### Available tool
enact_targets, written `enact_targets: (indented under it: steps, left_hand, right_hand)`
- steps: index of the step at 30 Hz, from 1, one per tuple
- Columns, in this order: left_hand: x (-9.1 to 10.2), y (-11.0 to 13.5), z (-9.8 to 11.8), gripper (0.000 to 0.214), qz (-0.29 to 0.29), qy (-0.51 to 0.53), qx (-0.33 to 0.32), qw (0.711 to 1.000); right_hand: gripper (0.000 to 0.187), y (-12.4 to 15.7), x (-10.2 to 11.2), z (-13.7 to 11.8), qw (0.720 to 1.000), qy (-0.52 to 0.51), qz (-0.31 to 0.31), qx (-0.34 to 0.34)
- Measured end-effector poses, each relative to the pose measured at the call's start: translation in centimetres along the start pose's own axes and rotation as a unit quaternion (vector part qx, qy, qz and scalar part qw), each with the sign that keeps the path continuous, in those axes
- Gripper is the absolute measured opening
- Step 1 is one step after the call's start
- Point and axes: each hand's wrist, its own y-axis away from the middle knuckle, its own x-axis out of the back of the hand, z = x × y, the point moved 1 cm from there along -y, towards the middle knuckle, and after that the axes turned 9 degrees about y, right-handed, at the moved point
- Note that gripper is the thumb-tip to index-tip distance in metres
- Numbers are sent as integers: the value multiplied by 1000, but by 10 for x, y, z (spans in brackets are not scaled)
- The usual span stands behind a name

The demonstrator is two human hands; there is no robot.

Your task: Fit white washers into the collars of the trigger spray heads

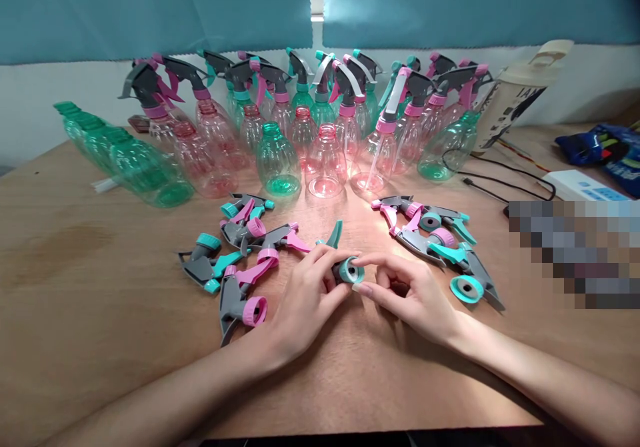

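My left hand (313,297) is closed around a grey and teal trigger spray head (345,272), its teal collar turned toward me. The thumb and index finger of my right hand (413,293) pinch the edge of that collar, one above and one below. A teal trigger (334,235) sticks up behind my left fingers. Left of my hands lies a loose group of spray heads, including one with a pink collar (255,311) near my left wrist. More lie to the right, among them one with a teal collar (467,289).
Green and pink clear bottles stand in rows at the back, such as a green bottle (279,167) and a pink bottle (326,167); several carry spray heads. A cream tumbler (515,100), black cable (487,190), white power strip (583,185) and blue packet (607,153) are at right.
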Motion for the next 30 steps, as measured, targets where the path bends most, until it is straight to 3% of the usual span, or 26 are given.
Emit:
enact_targets:
  steps: [14, 25, 30]
  left_hand:
    - [0, 2, 3, 30, -22, 5, -8, 1000]
    - [0, 2, 3, 36, -34, 20, 1, 999]
    - [-1, 1, 6, 32, -39, 19, 13, 999]
  right_hand:
    - [21, 1, 0, -2, 998, 13, 13, 63]
    - [36, 4, -2, -3, 993, 61, -40, 97]
    - [39, 7, -4, 1, 985, 133, -32, 106]
